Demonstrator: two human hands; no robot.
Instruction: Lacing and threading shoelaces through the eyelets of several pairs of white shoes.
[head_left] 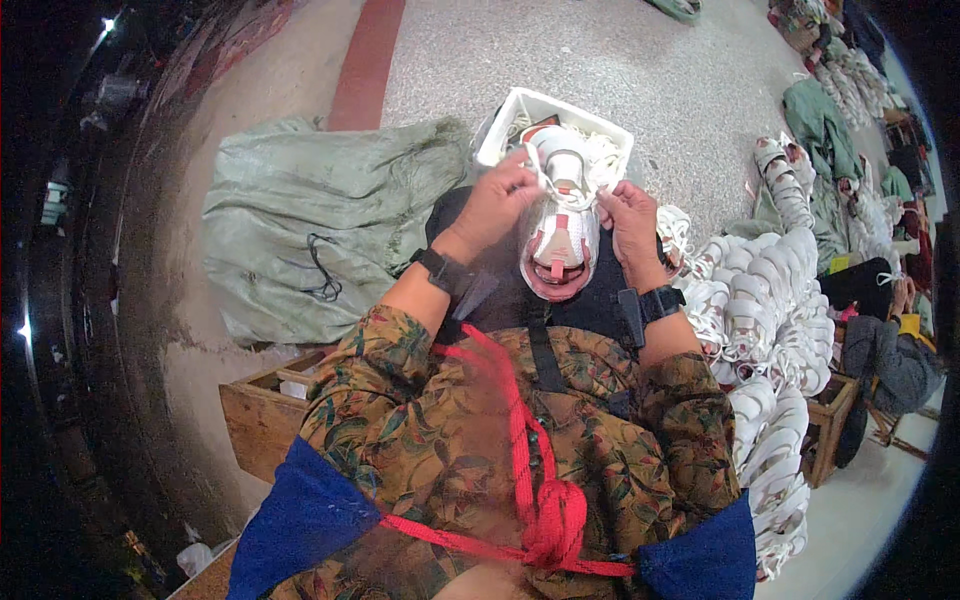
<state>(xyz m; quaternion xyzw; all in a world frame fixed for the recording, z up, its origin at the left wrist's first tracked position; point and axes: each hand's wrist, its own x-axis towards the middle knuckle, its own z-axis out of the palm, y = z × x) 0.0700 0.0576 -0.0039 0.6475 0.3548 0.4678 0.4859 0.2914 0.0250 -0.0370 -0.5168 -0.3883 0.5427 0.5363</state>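
A white sneaker [560,235] with pink and beige parts rests between my knees, its heel opening toward me and its toe pointing away. White shoelace [572,199] crosses its upper. On the shoe's left side, my left hand [497,198] is closed in a pinch on a lace that rises by the toe. My right hand [630,222] is pinched at the shoe's right edge, fingertips on the lace there. Beyond the toe stands a white box [520,103] holding a heap of white laces [603,155], partly hidden by the shoe.
A grey-green woven sack [320,220] lies on the floor at left, beside a wooden box [262,415]. Many white shoes [755,310] are piled along my right. Another person's sleeve [890,360] shows at the far right. A red cord [520,450] hangs over my lap.
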